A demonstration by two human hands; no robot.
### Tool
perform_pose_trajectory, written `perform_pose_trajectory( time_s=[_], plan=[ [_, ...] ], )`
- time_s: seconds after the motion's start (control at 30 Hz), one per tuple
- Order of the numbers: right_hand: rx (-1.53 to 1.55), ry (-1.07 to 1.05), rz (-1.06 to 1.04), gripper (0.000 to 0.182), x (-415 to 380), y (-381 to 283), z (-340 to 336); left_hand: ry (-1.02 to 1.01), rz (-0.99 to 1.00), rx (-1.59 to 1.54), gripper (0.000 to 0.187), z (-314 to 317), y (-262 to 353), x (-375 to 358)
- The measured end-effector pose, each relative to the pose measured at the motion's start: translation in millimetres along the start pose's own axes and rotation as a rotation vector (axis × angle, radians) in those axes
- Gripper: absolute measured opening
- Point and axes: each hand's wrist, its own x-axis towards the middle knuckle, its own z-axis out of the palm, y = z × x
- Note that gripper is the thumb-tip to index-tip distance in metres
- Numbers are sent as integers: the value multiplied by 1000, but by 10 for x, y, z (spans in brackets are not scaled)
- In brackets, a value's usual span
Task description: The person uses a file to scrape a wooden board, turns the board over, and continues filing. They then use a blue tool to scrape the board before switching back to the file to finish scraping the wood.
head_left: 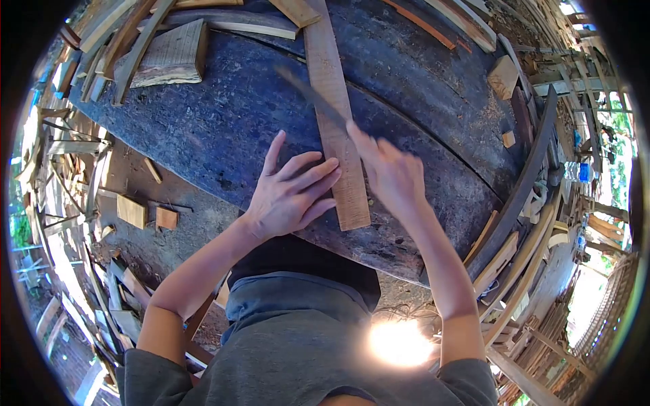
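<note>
A long flat wooden board [330, 74] lies on the dark worktable [223, 128], running from the far edge toward my body. My left hand [291, 189] is spread, with its fingertips at the board's left edge. In my right hand [393, 172] is a long, narrow dark tool [311, 96], slightly blurred, which slants across the board toward the upper left. The fingers are wrapped round its near end, so its handle is hidden. The tool's exact kind cannot be made out.
A thick wood block [172, 55] and several strips lie at the far left. Small blocks [503, 78] and curved timber [525, 183] line the right side. Offcuts [131, 211] lie on the ground at left. A seam crosses the worktable.
</note>
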Motion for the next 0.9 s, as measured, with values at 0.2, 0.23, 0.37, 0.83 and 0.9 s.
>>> perform_pose_trajectory(
  time_s=[0.2,0.23,0.37,0.83,0.9],
  plan=[
    [53,139,-1,54,399,68,196,-22,-112,-149,48,44,30,-20],
    [44,144,-3,54,246,61,157,-9,-216,-209,53,58,83,-12],
    [41,12,70,58,-401,-104,1,-38,-405,-77,76,172,238,127],
    [37,-24,53,54,-415,-16,-54,-135,-461,127,80,209,292,143],
    [51,-80,74,55,-482,-26,-95,-149,-454,140,79,214,295,130]
  ],
)
